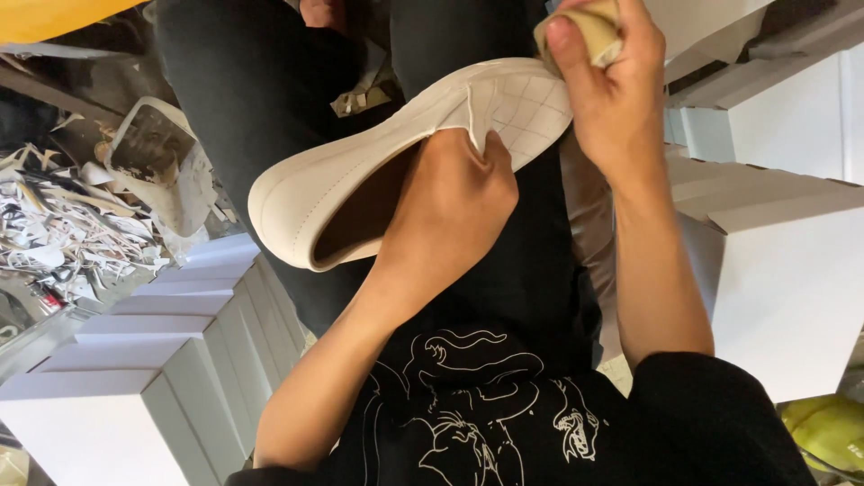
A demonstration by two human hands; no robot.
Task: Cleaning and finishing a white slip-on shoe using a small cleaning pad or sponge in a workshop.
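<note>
We hold a cream slip-on shoe [378, 171] over our lap, sole side away, its quilted toe pointing up and to the right; our left hand [450, 207] is tucked into the shoe's opening, fingers closed around the edge of the upper, bracing it from within; our right hand [607, 90] is clenched on a small tan pad [585, 31], pressed against the toe end. We judge the step in hand to be rubbing or cleaning the toe surface; any further stroke would call for the left hand to keep the shoe steady and turn it so a fresh patch faces the pad, with light pressure so the quilted panel is not dented.

Around us, plain white boxes [180, 360] lie stacked in a stepped row at lower left; more white cartons [783, 288] stand at right, one with an open flap; no label on them can be made out. A heap of pale paper scraps [63, 234] lies at left, beside a second pale shoe [162, 162] resting on its side; something yellow-green [823, 427] shows at the lower right corner.
</note>
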